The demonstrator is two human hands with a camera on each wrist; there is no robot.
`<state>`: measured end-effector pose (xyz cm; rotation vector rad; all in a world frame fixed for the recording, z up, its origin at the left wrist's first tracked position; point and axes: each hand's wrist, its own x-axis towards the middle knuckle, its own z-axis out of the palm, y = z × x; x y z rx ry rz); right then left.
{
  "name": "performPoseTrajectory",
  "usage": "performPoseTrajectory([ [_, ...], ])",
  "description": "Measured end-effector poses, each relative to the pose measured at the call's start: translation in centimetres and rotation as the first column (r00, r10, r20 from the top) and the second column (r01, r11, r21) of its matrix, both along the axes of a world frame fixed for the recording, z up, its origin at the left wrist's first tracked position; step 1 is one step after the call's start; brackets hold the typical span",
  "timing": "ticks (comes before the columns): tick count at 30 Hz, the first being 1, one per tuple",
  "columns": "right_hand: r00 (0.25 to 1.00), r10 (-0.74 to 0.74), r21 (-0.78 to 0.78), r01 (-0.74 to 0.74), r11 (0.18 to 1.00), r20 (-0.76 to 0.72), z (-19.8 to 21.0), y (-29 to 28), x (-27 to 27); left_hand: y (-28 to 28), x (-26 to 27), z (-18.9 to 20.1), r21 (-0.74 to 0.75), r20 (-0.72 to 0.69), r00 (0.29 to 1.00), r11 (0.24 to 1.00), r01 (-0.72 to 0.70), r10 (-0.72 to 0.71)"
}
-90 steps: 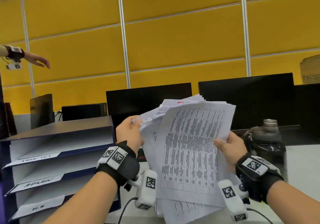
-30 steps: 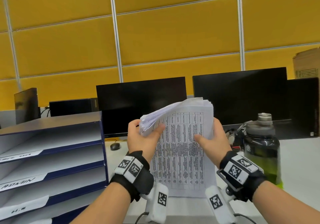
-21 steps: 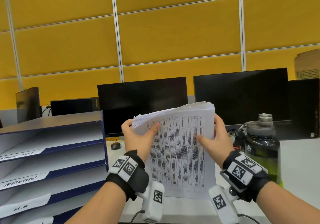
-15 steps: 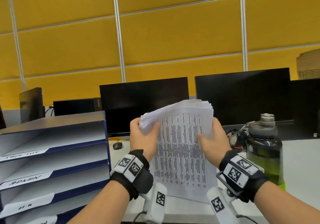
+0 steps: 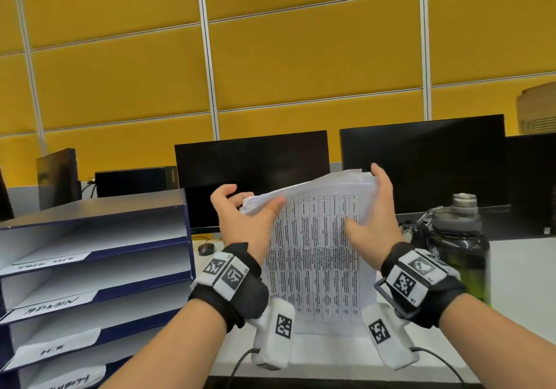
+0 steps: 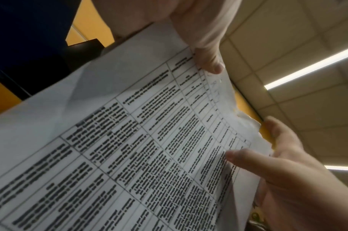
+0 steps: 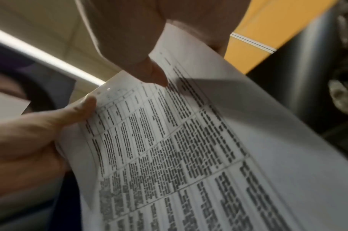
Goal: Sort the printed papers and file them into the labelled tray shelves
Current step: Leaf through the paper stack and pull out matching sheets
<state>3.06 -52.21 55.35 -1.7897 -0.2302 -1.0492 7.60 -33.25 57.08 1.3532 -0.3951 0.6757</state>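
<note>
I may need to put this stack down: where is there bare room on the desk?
Bare white desk lies right of the water bottle, and a strip runs along the front edge below the paper stack, between the tray shelves and the right forearm. Crowded: behind the bottle, and around the mouse by the monitors.

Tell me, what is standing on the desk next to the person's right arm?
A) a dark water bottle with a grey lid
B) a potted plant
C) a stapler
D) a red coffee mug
A, because a dark water bottle with a grey lid stands upright on the white desk, just beyond the right hand that holds the stack of printed papers.
</note>
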Motion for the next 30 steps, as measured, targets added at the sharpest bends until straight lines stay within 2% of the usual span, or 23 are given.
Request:
performPoseTrajectory([
  [2, 0.988, -0.15, -0.209, 0.153, 0.966, 0.034, 0.7, 0.3, -0.1, 0.0, 0.0, 0.3, 0.036, 0.022, 1.0, 0.999, -0.008, 0.008],
  [4, 0.963, -0.255, -0.38, 0.267, 0.885, 0.084, 1.5, 0.5, -0.2, 0.1, 0.1, 0.5, 0.106, 0.043, 0.999, 0.994, -0.034, 0.029],
  [8, 0.926, -0.368, -0.464, 0.361, 0.809, 0.078, 2.5, 0.3, -0.5, 0.5, 0.3, 0.5, 0.212, 0.072, 0.997, 0.977, -0.03, 0.015],
  [10, 0.921, -0.382, -0.484, 0.368, 0.794, 0.073, 2.6, 0.1, -0.6, 0.8, 0.4, 0.4, 0.23, 0.089, 0.996, 0.973, -0.032, 0.012],
  [13, 0.912, -0.404, -0.584, 0.367, 0.724, 0.071, 2.8, 0.0, -0.7, 1.0, 0.3, 0.6, 0.238, 0.097, 0.995, 0.971, -0.025, 0.002],
  [15, 0.911, -0.408, -0.57, 0.365, 0.736, 0.058, 3.0, 0.0, -0.7, 1.2, 0.4, 0.6, 0.226, 0.074, 0.997, 0.974, -0.01, -0.007],
  [22, 0.902, -0.395, -0.454, 0.429, 0.781, 0.173, 2.5, -0.9, -0.4, 1.4, 0.7, -0.2, 0.149, 0.007, 1.0, 0.989, 0.009, -0.01],
  [26, 0.902, -0.372, -0.357, 0.429, 0.83, 0.22, 2.6, -1.1, -0.2, 1.4, 0.7, -0.2, 0.178, 0.004, 0.999, 0.984, 0.03, -0.031],
  [30, 0.903, -0.383, -0.285, 0.426, 0.858, 0.197, 3.2, -0.9, 0.0, 1.4, 0.7, -0.3, 0.222, 0.005, 0.999, 0.974, 0.05, -0.052],
])
